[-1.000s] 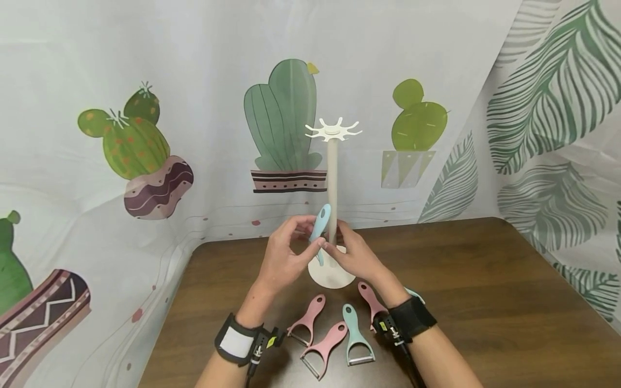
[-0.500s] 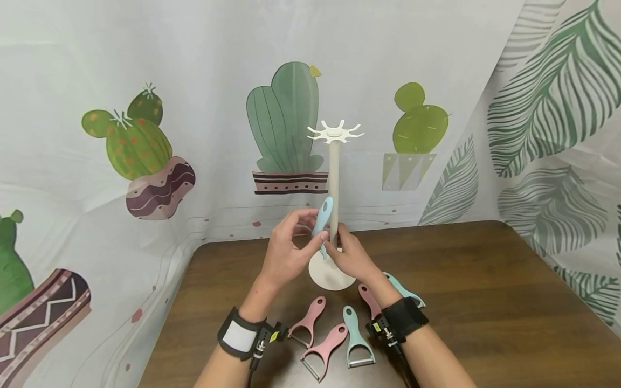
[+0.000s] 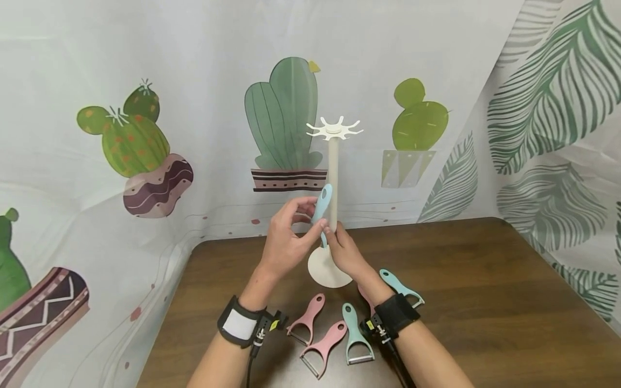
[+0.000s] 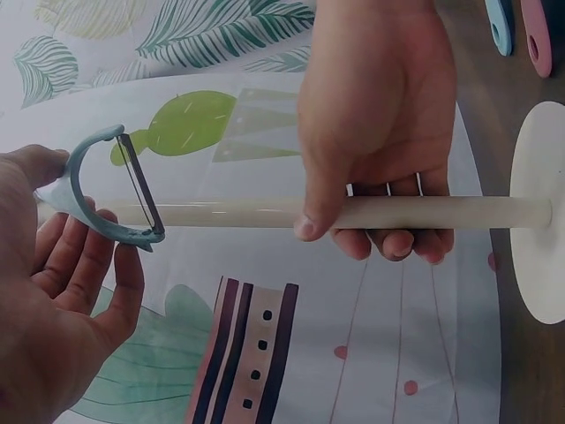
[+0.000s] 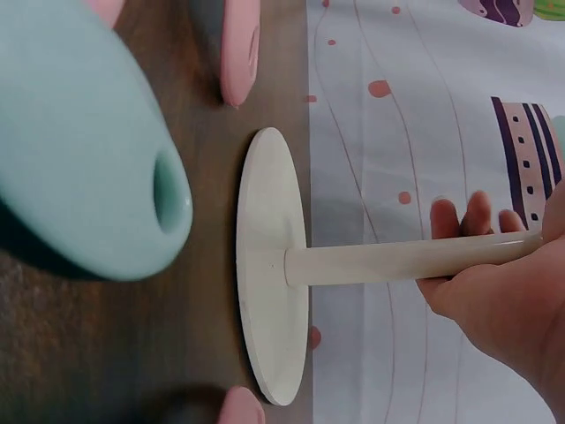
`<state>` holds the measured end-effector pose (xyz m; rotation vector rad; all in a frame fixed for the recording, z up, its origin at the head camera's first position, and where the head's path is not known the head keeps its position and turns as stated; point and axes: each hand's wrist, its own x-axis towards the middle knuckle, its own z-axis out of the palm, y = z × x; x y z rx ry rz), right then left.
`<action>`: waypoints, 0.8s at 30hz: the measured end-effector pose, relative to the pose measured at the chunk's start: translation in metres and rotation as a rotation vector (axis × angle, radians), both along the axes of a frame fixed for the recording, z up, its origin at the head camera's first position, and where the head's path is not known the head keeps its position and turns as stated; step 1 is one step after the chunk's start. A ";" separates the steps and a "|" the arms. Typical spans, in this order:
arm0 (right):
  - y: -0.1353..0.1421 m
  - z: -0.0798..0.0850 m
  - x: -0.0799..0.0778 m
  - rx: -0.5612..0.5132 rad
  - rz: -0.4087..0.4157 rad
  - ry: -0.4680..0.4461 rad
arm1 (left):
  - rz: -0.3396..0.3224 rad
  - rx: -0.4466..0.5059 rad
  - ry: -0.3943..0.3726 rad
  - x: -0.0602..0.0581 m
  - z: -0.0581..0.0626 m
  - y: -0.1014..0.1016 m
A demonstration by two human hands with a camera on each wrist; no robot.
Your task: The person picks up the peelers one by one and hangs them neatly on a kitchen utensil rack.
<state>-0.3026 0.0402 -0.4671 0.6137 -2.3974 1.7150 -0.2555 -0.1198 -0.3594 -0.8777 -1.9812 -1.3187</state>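
Right hand (image 3: pixel 345 253) gripped stand pole (image 3: pixel 332 178), steadying it; left hand (image 3: pixel 286 245) fingers pinched blue peeler (image 3: pixel 321 207) upright beside pole.

1. The blue peeler (image 3: pixel 321 207) held by the left hand (image 3: pixel 286 245) has its blade end hidden behind the fingers in the head view.
2. In the left wrist view the peeler's handle is hidden in the palm.
3. One pink peeler (image 3: pixel 365 295) lies mostly under the right wrist.
4. In the right wrist view a blue handle (image 5: pixel 84 150) is blurred, and the right hand (image 5: pixel 508 291) is cut off by the edge.
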 end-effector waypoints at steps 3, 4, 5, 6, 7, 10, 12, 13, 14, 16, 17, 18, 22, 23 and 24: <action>-0.002 0.004 0.000 -0.013 -0.008 0.013 | -0.001 0.005 0.006 -0.004 -0.001 -0.001; -0.002 0.008 0.002 -0.019 -0.001 0.017 | -0.002 0.008 0.010 -0.005 0.000 -0.001; -0.002 0.013 0.003 -0.025 0.004 0.018 | 0.000 0.010 0.019 -0.006 0.001 0.000; -0.003 0.017 0.005 -0.036 0.012 0.013 | 0.001 0.013 0.029 -0.006 0.003 0.000; -0.002 0.021 0.007 -0.045 0.019 0.001 | 0.002 0.017 0.039 -0.005 0.006 0.001; -0.002 0.032 0.012 -0.073 0.049 -0.037 | -0.004 0.032 0.076 0.001 0.019 0.004; -0.002 0.031 0.011 -0.101 0.065 -0.068 | -0.009 0.040 0.093 0.006 0.029 0.006; -0.002 0.032 0.010 -0.107 0.068 -0.080 | -0.013 0.044 0.100 0.008 0.033 0.006; -0.002 0.031 0.010 -0.113 0.071 -0.090 | -0.017 0.048 0.104 0.011 0.037 0.007; -0.002 0.029 0.008 -0.129 0.079 -0.113 | -0.014 0.049 0.103 0.013 0.042 0.007; -0.002 0.029 0.008 -0.132 0.080 -0.122 | -0.012 0.051 0.101 0.014 0.044 0.006; -0.002 0.028 0.007 -0.134 0.081 -0.130 | -0.010 0.053 0.103 0.014 0.046 0.006; -0.002 0.021 0.001 -0.153 0.100 -0.148 | 0.002 0.061 0.118 0.011 0.049 0.006; -0.002 0.016 -0.002 -0.154 0.098 -0.144 | 0.003 0.065 0.119 0.011 0.049 0.007; -0.003 0.011 -0.005 -0.152 0.094 -0.139 | 0.006 0.068 0.124 0.010 0.050 0.007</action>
